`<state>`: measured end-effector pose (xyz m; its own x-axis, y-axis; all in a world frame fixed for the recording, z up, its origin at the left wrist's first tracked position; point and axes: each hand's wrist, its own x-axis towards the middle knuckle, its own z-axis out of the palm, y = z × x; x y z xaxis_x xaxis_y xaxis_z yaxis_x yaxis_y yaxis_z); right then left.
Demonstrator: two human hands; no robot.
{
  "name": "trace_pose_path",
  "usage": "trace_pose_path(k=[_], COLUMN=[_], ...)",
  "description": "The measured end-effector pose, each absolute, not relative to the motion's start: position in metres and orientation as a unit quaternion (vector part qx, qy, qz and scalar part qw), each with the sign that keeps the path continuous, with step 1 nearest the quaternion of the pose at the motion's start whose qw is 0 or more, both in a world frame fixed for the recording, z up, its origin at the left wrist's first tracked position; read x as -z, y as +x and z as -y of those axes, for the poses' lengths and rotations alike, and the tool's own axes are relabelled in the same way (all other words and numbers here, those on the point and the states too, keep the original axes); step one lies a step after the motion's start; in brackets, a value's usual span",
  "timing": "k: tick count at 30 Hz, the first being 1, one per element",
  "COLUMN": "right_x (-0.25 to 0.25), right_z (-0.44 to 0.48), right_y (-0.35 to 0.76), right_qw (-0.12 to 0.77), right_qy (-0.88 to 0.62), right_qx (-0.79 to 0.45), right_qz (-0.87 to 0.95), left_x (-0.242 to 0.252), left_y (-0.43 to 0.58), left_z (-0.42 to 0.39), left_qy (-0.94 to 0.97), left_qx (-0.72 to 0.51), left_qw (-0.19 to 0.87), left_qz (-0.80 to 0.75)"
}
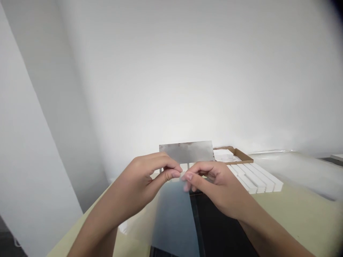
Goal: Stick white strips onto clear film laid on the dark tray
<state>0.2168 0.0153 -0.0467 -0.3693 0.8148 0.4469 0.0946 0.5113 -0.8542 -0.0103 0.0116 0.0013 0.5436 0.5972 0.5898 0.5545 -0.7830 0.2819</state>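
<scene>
My left hand point(158, 173) is closed in a pinch, thumb against forefinger, at the top edge of a thin translucent plastic sheet point(174, 217), perhaps a bag. My right hand point(206, 176) meets it fingertip to fingertip, its thumb and forefinger pinched at the same edge and its other fingers curled, partly seen through the film. From the fingers the sheet hangs down toward me, looking bluish over a flat black thing point(217, 228) on the table. Just beyond the hands stands a grey metal plate point(187, 152) on thin legs, its lower part hidden.
Several white blocks point(257, 178) lie side by side at the right of the hands. Behind them is an open cardboard box point(242, 156) with white pieces inside. Clear plastic film point(297, 167) spreads over the pale yellow table point(300, 217) at the right. A white wall point(187, 71) rises behind.
</scene>
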Motion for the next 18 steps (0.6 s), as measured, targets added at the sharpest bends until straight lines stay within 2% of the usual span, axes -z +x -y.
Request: trace_pose_path(k=[6,14,18], right_x=[0.0409,0.0408,0.0400], right_z=[-0.0138,-0.0182,-0.0174], right_y=[0.2240,0.2227,0.2260], right_qw=[0.461,0.458,0.436], right_qy=[-0.292,-0.267,-0.275], right_qx=[-0.423,-0.453,-0.416], right_qz=[0.723,0.717,0.749], left_x=[0.0012,0.0007,0.0003], left_y=[-0.0114,-0.0161,-0.0166], left_z=[-0.0104,-0.0067,-0.0040], left_qy=[0.885,0.912,0.916], left_qx=[-0.361,-0.296,-0.284], left_qw=[0.012,-0.013,-0.016], left_qz=[-0.292,-0.283,-0.281])
